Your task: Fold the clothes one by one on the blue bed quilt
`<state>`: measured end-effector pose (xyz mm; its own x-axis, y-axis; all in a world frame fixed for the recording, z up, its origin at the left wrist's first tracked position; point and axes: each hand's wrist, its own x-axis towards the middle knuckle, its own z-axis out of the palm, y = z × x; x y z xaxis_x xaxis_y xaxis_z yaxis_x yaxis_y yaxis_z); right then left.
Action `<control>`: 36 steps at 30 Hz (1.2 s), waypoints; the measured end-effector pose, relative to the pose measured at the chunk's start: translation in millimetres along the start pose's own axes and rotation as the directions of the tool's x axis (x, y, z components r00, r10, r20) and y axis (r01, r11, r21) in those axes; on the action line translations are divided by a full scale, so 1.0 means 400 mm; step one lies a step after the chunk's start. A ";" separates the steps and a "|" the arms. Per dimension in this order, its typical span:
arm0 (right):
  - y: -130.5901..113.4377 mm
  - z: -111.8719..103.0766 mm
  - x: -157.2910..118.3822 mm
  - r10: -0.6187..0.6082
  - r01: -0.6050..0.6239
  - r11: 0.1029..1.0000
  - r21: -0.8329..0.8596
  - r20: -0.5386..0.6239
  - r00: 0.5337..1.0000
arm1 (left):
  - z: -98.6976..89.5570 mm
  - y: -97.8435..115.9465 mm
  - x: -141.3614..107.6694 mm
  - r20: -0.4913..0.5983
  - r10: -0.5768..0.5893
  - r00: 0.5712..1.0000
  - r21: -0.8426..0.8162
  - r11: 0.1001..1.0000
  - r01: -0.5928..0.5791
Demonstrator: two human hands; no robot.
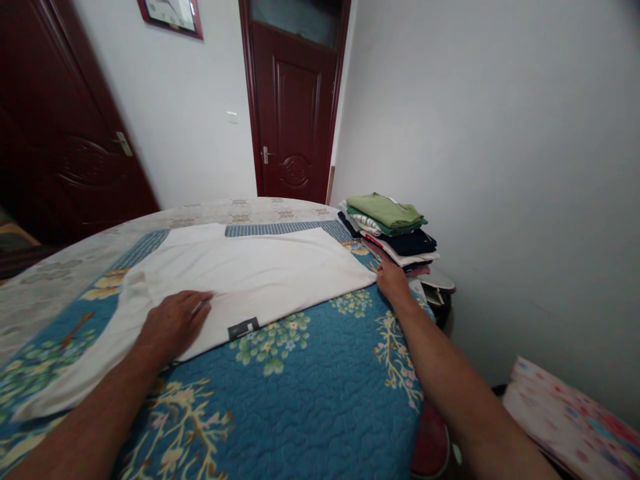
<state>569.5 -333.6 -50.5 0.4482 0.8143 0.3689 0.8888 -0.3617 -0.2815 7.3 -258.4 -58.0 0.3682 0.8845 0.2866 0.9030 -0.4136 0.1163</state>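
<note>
A white T-shirt lies spread across a blue floral quilted cloth, with slight wrinkles over its surface. A dark patch with a light mark shows on its near edge. My left hand rests palm down on the left part of the shirt, its fingers stretched out and close together. At the shirt's right end, my right hand pinches the corner, drawing the fabric to a point. The right fingertips are partly hidden by the hand itself.
A stack of folded clothes, green on top, stands at the table's right edge, just beyond my right hand. Under the quilt is a round table with a patterned cover. At lower right is a floral-patterned box-like thing; a wall rises behind.
</note>
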 end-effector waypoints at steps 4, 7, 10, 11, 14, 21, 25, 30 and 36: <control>-0.075 -0.036 0.041 -0.105 0.105 0.994 0.007 -0.008 0.994 | 0.000 -0.001 0.001 -0.007 -0.005 1.000 -0.019 1.000 0.005; -0.134 -0.034 0.075 -0.089 0.099 0.994 -0.042 0.195 0.977 | 0.005 -0.005 0.003 -0.018 -0.009 1.000 -0.021 1.000 0.009; -0.172 0.001 0.082 -0.017 0.056 0.992 -0.113 0.323 0.946 | 0.014 -0.013 0.004 -0.045 -0.006 0.999 -0.027 1.000 0.004; -0.179 0.016 0.079 -0.002 0.045 0.991 -0.127 0.325 0.946 | 0.016 -0.015 0.004 -0.054 -0.006 0.999 -0.028 1.000 0.004; -0.185 0.052 0.064 0.008 0.033 0.989 -0.144 0.272 0.962 | 0.017 -0.016 0.003 -0.059 -0.006 0.998 -0.025 1.000 0.004; -0.142 0.068 0.067 -0.002 0.011 0.999 -0.048 0.181 0.984 | 0.004 -0.006 0.005 -0.003 -0.034 0.999 0.001 0.999 0.034; -0.127 0.072 0.073 -0.065 0.064 0.998 0.009 0.214 0.975 | -0.006 -0.018 0.004 -0.019 -0.045 0.999 0.012 0.999 0.045; -0.127 0.067 0.078 0.022 -0.024 0.999 0.028 0.091 0.996 | -0.023 -0.043 -0.004 -0.133 -0.084 0.988 0.066 0.993 0.094; -0.128 0.073 0.070 0.087 -0.074 0.994 -0.077 0.172 0.981 | -0.019 -0.072 -0.014 -0.044 -0.305 0.951 0.131 0.942 0.308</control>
<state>533.9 -279.0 -51.7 0.5004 0.8457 0.1853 0.8578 -0.4552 -0.2388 -22.4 -253.3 -55.8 0.0656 0.9580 0.2793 0.9933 -0.0893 0.0731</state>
